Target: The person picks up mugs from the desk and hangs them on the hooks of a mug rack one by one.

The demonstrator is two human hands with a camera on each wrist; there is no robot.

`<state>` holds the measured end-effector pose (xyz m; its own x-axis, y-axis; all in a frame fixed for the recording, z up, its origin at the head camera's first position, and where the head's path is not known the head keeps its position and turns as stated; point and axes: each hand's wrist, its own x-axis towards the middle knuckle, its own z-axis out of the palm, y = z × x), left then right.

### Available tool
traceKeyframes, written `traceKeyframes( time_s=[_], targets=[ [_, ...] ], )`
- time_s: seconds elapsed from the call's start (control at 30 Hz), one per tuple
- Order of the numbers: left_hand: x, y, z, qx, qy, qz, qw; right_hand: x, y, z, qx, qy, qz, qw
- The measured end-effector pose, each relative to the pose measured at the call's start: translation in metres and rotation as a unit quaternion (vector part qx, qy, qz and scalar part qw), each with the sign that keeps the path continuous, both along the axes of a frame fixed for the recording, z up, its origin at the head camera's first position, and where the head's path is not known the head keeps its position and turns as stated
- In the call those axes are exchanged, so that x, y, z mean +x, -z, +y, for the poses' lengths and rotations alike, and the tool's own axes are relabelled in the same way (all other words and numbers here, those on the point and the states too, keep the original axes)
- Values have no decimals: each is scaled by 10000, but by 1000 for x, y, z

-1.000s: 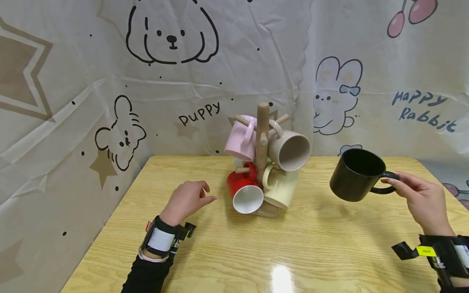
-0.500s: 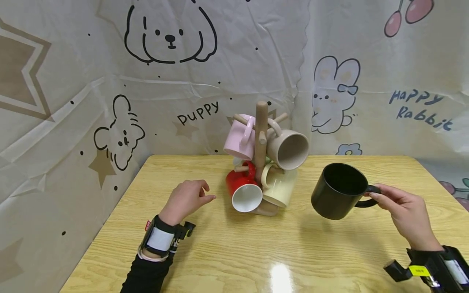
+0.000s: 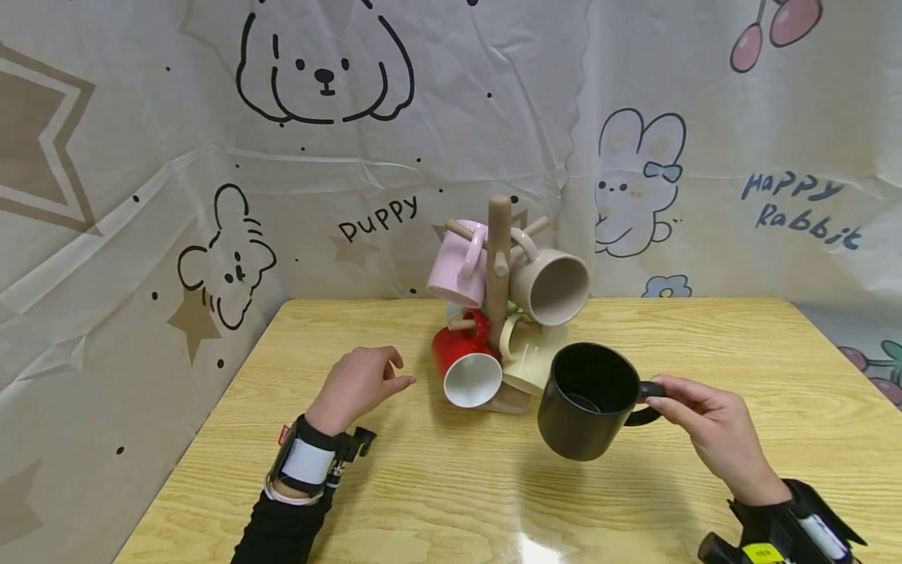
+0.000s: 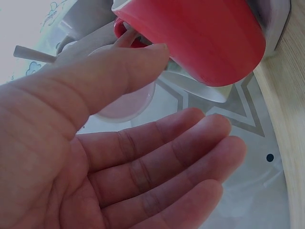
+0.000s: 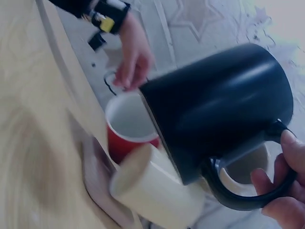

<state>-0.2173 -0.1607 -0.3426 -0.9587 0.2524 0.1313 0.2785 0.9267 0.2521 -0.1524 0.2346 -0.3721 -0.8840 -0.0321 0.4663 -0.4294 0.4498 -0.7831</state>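
My right hand (image 3: pixel 719 431) pinches the handle of a black mug (image 3: pixel 585 415), held upright above the table in front of the rack's right side. In the right wrist view the black mug (image 5: pixel 224 105) partly covers the mugs behind it. A wooden mug rack (image 3: pixel 499 258) stands mid-table. On it hang a pink mug (image 3: pixel 454 270), a beige mug (image 3: pixel 557 290), a red mug (image 3: pixel 451 352) and a cream mug (image 3: pixel 532 352). My left hand (image 3: pixel 359 384), holding nothing, hovers left of the red mug, fingers relaxed; the left wrist view shows its palm (image 4: pixel 62 191) bare.
The wooden table (image 3: pixel 423 501) runs back to a printed cloth (image 3: pixel 352 172) hung behind it. A front peg (image 3: pixel 501 265) of the rack carries no mug. A pale greenish mug sits mostly hidden behind the rack.
My right hand has carried the black mug left and toward me, from the table's right side to in front of the cream mug. The left hand stays where it was.
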Motion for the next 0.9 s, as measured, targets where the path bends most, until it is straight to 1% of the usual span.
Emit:
traceKeyframes(
  time_s=[0.13,0.37,0.5,0.77,0.9],
  targets=[
    [0,-1,0,-17,26,5,10000,1,0,-17,-229,-167,2,9996],
    [2,-2,0,-12,35,30,10000,-4,-2,-42,-670,-807,288,9941],
    [2,-3,0,-10,54,43,10000,-6,-3,-57,-819,-1075,362,9902],
    [4,-4,0,5,103,143,9998,-6,-5,-81,-888,-1313,298,9869],
    [6,-5,0,34,135,184,9997,-7,-5,-87,-809,-1309,334,9875]
  ],
)
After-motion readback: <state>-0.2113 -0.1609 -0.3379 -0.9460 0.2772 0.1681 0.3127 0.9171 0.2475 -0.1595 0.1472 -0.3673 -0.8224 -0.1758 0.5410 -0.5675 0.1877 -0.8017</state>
